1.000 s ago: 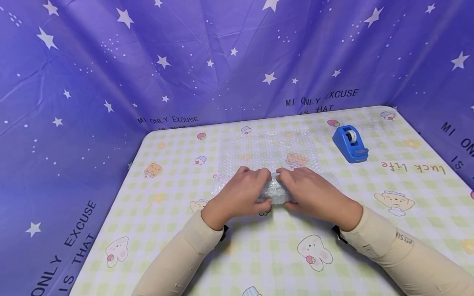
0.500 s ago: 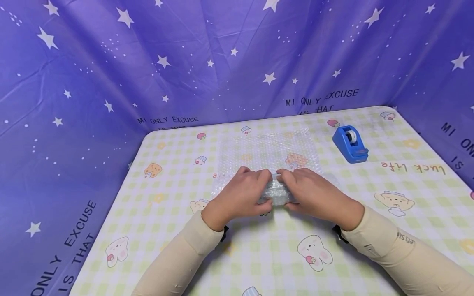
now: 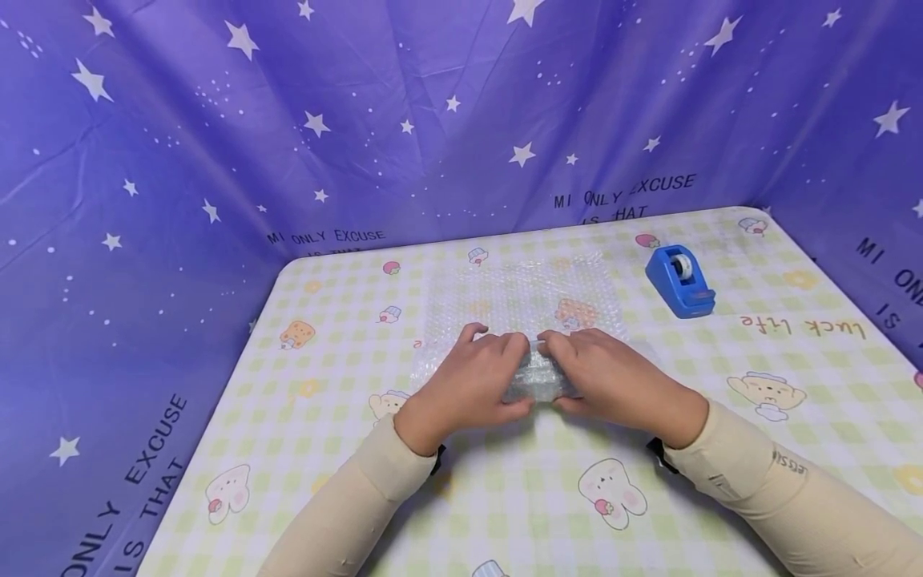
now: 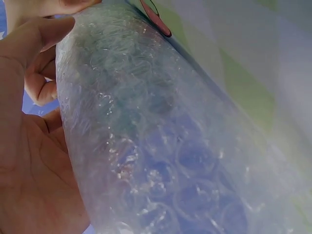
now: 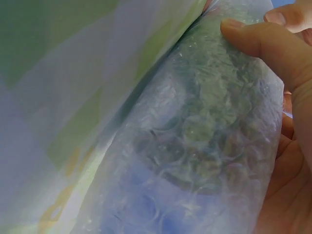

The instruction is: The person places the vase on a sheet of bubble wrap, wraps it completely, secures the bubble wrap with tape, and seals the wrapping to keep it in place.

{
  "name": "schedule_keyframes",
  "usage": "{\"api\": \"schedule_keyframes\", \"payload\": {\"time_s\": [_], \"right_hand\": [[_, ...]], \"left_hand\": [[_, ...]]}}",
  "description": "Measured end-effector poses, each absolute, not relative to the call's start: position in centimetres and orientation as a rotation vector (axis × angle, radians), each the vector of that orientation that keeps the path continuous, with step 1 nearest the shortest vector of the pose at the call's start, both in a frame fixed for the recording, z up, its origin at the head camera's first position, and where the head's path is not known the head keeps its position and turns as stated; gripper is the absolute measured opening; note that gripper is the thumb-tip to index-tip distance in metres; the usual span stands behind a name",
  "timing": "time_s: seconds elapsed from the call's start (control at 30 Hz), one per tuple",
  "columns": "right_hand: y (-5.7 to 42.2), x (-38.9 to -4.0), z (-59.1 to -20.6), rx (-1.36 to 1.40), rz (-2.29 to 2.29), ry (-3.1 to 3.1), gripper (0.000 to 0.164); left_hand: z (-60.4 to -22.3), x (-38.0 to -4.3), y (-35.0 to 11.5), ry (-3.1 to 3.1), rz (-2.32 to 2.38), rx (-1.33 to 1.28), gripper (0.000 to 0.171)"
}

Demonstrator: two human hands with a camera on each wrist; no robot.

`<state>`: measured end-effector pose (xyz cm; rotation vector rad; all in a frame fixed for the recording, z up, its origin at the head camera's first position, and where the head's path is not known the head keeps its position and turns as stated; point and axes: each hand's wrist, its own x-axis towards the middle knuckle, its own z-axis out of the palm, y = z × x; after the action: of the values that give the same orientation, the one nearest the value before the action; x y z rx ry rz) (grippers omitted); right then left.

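A sheet of clear bubble wrap (image 3: 519, 292) lies flat on the table, with its near part rolled into a thick tube (image 3: 542, 375). Both hands hold this roll from above, side by side: my left hand (image 3: 469, 381) at its left part, my right hand (image 3: 613, 377) at its right part. Fingers curl over the far side and thumbs press the near side. Through the layers in the right wrist view, the bubble wrap roll (image 5: 195, 141) shows a blurred dark greenish shape inside; its kind cannot be made out. The hands cover both ends of the roll in the head view.
A blue tape dispenser (image 3: 681, 282) with a roll of tape stands at the back right. The table (image 3: 288, 449) wears a green checked cloth with cartoon prints. A purple curtain (image 3: 433, 120) with white stars hangs behind and at both sides.
The left thumb has shifted slightly right and nearer along the front of the roll. Both hands keep their hold, and the roll stays almost in the same place.
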<state>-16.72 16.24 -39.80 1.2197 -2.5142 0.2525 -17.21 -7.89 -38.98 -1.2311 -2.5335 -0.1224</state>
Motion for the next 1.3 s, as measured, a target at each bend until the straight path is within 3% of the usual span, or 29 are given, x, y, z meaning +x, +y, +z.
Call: {"api": "schedule_keyframes", "payload": {"time_s": [0.37, 0.6, 1.3], "right_hand": [[16.4, -16.8, -39.7, 1.229, 0.297, -2.553, 0.084], [16.4, -17.0, -39.7, 1.244, 0.332, -2.535, 0.082], [16.6, -17.1, -39.6, 1.266, 0.449, -2.549, 0.077]], "left_hand": [[-38.4, -16.5, -7.3, -2.468, 0.096, -1.097, 0.07], [-38.5, -15.7, -6.5, -2.356, 0.213, -0.994, 0.072], [-39.1, -14.9, -5.6, -2.351, 0.214, -0.951, 0.046]]}}
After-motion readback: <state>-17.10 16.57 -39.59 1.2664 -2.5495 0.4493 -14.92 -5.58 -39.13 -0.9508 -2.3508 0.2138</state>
